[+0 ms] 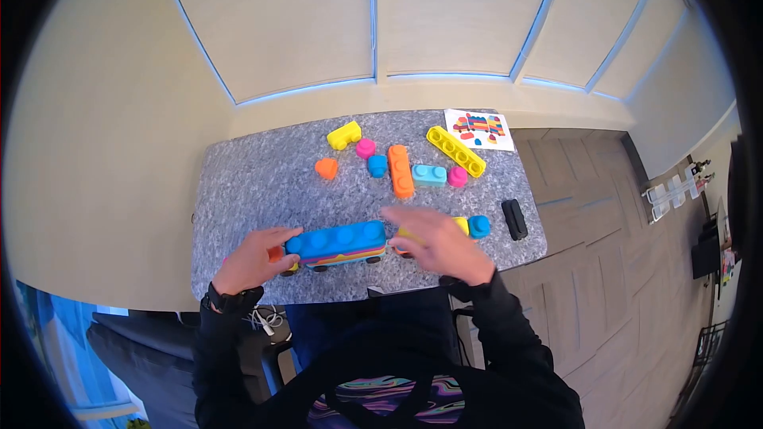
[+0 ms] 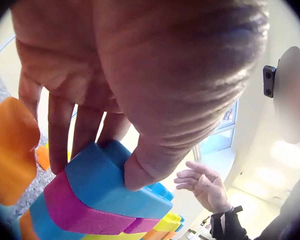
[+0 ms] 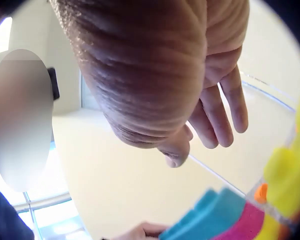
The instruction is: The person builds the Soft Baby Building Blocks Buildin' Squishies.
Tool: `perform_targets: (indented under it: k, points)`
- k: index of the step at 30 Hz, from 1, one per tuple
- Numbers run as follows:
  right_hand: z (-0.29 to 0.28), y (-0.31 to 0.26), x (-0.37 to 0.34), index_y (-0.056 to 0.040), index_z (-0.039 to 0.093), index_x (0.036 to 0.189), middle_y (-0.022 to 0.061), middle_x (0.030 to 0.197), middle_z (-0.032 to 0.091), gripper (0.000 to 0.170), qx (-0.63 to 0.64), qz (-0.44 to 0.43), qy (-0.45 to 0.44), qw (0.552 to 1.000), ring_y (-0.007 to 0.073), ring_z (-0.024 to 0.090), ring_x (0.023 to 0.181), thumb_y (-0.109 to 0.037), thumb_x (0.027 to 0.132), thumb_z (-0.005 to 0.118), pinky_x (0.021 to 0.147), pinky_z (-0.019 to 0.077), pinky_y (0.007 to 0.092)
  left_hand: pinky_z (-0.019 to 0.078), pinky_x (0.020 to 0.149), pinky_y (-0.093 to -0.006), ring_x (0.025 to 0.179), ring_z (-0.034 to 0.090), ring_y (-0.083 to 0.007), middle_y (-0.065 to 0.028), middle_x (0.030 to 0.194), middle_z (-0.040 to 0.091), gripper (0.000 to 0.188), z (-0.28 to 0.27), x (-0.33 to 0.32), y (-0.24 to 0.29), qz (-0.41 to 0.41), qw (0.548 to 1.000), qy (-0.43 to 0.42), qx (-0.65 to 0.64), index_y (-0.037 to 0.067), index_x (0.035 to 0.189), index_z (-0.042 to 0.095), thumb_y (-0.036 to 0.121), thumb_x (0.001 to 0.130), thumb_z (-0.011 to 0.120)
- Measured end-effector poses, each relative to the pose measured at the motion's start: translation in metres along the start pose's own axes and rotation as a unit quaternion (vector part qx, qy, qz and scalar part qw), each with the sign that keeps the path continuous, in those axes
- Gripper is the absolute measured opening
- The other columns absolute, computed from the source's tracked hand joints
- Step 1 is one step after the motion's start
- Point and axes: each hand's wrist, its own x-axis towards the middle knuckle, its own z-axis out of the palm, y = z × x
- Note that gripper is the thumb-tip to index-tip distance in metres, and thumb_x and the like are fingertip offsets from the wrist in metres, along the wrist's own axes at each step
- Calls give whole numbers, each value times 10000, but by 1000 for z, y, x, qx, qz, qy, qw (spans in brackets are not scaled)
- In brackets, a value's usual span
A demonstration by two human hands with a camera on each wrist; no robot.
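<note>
A long toy vehicle of stacked blocks, topped by a blue block (image 1: 338,235), stands near the table's front edge on dark wheels. My left hand (image 1: 248,262) holds its left end, with thumb and fingers on opposite sides of the blue block (image 2: 102,175). Below that lies a magenta layer (image 2: 75,210). An orange block (image 2: 10,150) sits beside this hand. My right hand (image 1: 445,245) is raised off the vehicle's right end with its fingers extended and holding nothing. It partly covers a second group of blocks, where a yellow block (image 1: 460,225) and a blue block (image 1: 479,226) show.
Behind lie loose blocks: an orange bar (image 1: 400,171), a long yellow piece (image 1: 456,152), a light blue block (image 1: 430,175), a yellow arch (image 1: 344,136) and several small ones. A picture sheet (image 1: 481,129) lies at the back right corner, a black case (image 1: 514,220) at the right edge.
</note>
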Motion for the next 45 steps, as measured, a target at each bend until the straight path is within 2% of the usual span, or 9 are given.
perform_targets:
  k: [6, 9, 13, 16, 24, 31, 33, 38, 45]
  points:
    - [-120, 59, -21, 30, 822, 1289, 139, 1126, 866, 244, -70, 185, 251, 948, 155, 787, 985, -97, 1085, 783, 909, 630, 346, 604, 1007, -438, 1124, 777, -375, -202, 1304, 806, 572, 9, -6, -1, -15, 999, 32, -23, 40, 1481, 746, 177, 949, 904]
    - [-133, 152, -39, 40, 812, 1302, 201, 1086, 860, 326, -62, 312, 231, 919, 279, 843, 975, -163, 1048, 840, 889, 646, 382, 601, 1005, -445, 1131, 777, -378, -201, 1297, 805, 608, 18, -6, -1, 4, 997, 67, -37, 42, 1475, 744, 191, 920, 940]
    - [-103, 232, -54, 41, 788, 1358, 227, 1155, 850, 447, -127, 309, 130, 934, 334, 839, 992, -216, 1005, 881, 906, 656, 432, 591, 1055, -445, 1171, 777, -382, -191, 1327, 806, 652, 25, -7, 4, -17, 994, 97, -49, 40, 1460, 741, 187, 875, 986]
    - [-81, 261, -51, 23, 739, 1461, 244, 1343, 819, 561, -192, 333, 67, 921, 371, 815, 1147, -186, 965, 897, 1031, 643, 477, 592, 1065, -433, 1180, 781, -382, -179, 1350, 807, 613, 24, -10, 12, 2, 989, 137, -47, 31, 1435, 746, 154, 881, 978]
    - [-58, 302, -51, -5, 806, 1331, 205, 1204, 851, 444, -200, 297, 96, 929, 361, 825, 1034, -159, 928, 911, 952, 649, 471, 600, 1083, -421, 1198, 802, -334, -162, 1351, 821, 508, 25, -29, 11, -43, 975, 206, -65, 31, 1405, 763, 95, 930, 932]
    - [-81, 278, -47, 3, 824, 1220, 84, 1016, 856, 382, -51, 356, 164, 918, 181, 802, 895, -170, 904, 951, 810, 645, 354, 603, 1057, -419, 1179, 801, -306, -143, 1290, 838, 456, 22, -22, 33, -16, 957, 288, -37, 29, 1398, 770, 90, 966, 903]
    - [-99, 244, -40, 6, 813, 1233, 87, 1074, 852, 387, -22, 376, 167, 911, 180, 803, 941, -144, 905, 952, 824, 643, 350, 606, 1037, -419, 1172, 801, -300, -143, 1290, 838, 453, 15, -17, 45, -12, 954, 296, -40, 26, 1398, 770, 95, 970, 901]
    - [-128, 140, -37, -8, 725, 1297, 134, 1398, 708, 379, 61, 218, 206, 952, 201, 749, 1226, 87, 951, 848, 939, 670, 354, 631, 945, -396, 1152, 802, -272, -152, 1314, 828, 478, 12, 12, 94, 30, 960, 270, -64, 19, 1420, 757, 120, 976, 902]
    - [-124, 28, -61, -33, 764, 1274, 145, 1409, 688, 479, 41, 77, 135, 987, 258, 757, 1248, 118, 841, 902, 992, 674, 384, 673, 964, -391, 1265, 800, -285, -204, 1432, 787, 615, 50, 71, 147, 75, 960, 158, -217, -2, 1607, 642, 108, 1035, 840]
